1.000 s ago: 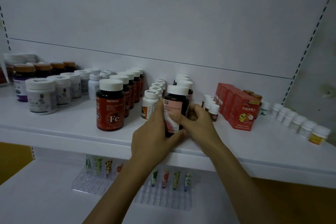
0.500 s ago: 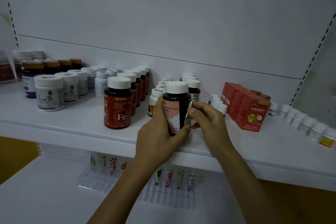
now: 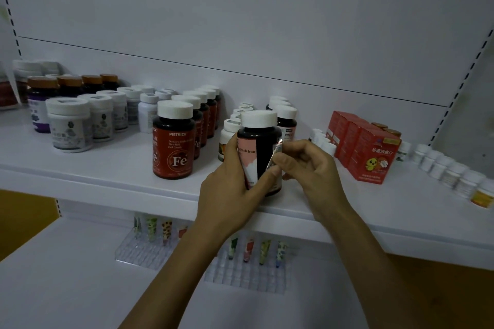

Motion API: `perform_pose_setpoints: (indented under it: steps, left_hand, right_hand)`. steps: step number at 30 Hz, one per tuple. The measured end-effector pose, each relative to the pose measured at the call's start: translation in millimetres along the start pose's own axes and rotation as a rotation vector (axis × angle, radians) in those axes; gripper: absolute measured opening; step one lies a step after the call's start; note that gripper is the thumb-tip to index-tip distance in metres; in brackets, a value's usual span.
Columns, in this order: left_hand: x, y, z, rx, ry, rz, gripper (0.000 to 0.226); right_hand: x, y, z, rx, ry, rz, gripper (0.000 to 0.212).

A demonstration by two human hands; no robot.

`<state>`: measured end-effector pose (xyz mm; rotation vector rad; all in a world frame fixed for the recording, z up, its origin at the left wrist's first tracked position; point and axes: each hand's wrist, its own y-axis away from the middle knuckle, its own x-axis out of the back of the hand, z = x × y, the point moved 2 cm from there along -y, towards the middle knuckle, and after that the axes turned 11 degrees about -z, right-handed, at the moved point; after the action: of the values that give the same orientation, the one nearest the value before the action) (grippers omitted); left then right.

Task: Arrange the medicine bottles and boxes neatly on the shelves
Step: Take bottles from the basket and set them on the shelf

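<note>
A dark bottle [image 3: 260, 141] with a white cap and a pink label stands near the front edge of the white shelf [image 3: 107, 168]. My left hand [image 3: 235, 187] grips its lower body from the left. My right hand [image 3: 307, 165] pinches the loose edge of the label on the bottle's right side. A red-labelled "Fe" bottle [image 3: 173, 141] heads a row to the left. More white-capped bottles stand in a row behind the held one.
Grey jars [image 3: 69, 128] and brown-capped bottles stand at far left. Red boxes [image 3: 371, 155] and a row of small white bottles [image 3: 451, 171] fill the right. On the lower shelf, clear racks [image 3: 246, 272] hold coloured tubes.
My right hand has shifted from the bottle's side up to the label's loose edge and now pinches it. The view has shifted a little leftwards and upwards.
</note>
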<state>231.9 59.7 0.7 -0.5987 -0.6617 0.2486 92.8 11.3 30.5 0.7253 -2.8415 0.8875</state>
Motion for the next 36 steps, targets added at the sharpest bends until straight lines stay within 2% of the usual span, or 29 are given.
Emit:
perform_pose_setpoints:
  steps: [3, 5, 7, 11, 13, 17, 20, 23, 25, 26, 29, 31, 33, 34, 36]
  left_hand:
    - [0.7, 2.3, 4.5, -0.051, 0.094, -0.019, 0.065]
    - [-4.1, 5.5, 14.7, -0.111, 0.179, -0.102, 0.054]
    - [-17.7, 9.2, 29.8, -0.159, 0.279, -0.209, 0.060]
    - [-66.5, 23.5, 65.9, -0.231, 0.457, -0.405, 0.080]
    - [-94.5, 32.1, 86.0, -0.269, 0.480, -0.502, 0.075]
    - [-162.0, 56.9, 130.0, -0.305, 0.676, -0.770, 0.065]
    - [-219.3, 86.4, 164.4, -0.319, 0.725, -0.977, 0.047]
    - [-278.0, 128.6, 195.1, -0.327, 0.679, -1.232, 0.054]
    - [-313.5, 161.7, 211.2, -0.363, 0.623, -1.363, 0.063]
    - [-329.7, 178.5, 218.7, -0.371, 0.593, -1.422, 0.066]
    - [-375.1, 224.0, 245.6, -0.352, 0.488, -1.606, 0.075]
    - [-405.3, 252.8, 270.3, -0.385, 0.448, -1.743, 0.072]
    - [-435.9, 281.0, 298.2, -0.376, 0.465, -1.854, 0.066]
    - [-450.2, 294.4, 312.5, -0.319, 0.493, -1.897, 0.062]
    - [-479.4, 319.3, 336.3, -0.090, 0.563, -1.960, 0.057]
  right_hand:
    - [3.6, 14.0, -1.8, -0.006, -0.024, -0.017, 0.029]
    - [11.1, 33.4, -9.0, -0.007, -0.025, 0.006, 0.038]
    - [24.0, 58.4, -17.0, 0.007, 0.011, 0.053, 0.042]
    - [58.3, 121.7, -28.9, 0.009, 0.153, 0.251, 0.043]
    - [72.9, 158.8, -32.4, -0.017, 0.212, 0.337, 0.040]
    - [105.8, 246.0, -38.4, -0.151, 0.196, 0.561, 0.030]
    - [127.7, 322.6, -41.9, -0.293, 0.133, 0.727, 0.023]
    - [149.1, 404.5, -49.2, -0.414, 0.135, 0.920, 0.044]
    - [160.0, 453.5, -52.1, -0.517, 0.202, 0.957, 0.074]
    - [165.2, 478.1, -51.6, -0.569, 0.201, 0.987, 0.075]
    - [182.0, 549.5, -48.7, -0.651, 0.118, 1.057, 0.046]
    - [193.9, 584.7, -52.6, -0.694, 0.060, 1.040, 0.044]
    - [210.6, 623.2, -56.2, -0.752, -0.001, 1.067, 0.051]
    - [220.2, 644.0, -57.2, -0.773, -0.032, 1.109, 0.050]
    - [240.4, 688.7, -56.0, -0.806, -0.116, 1.245, 0.037]
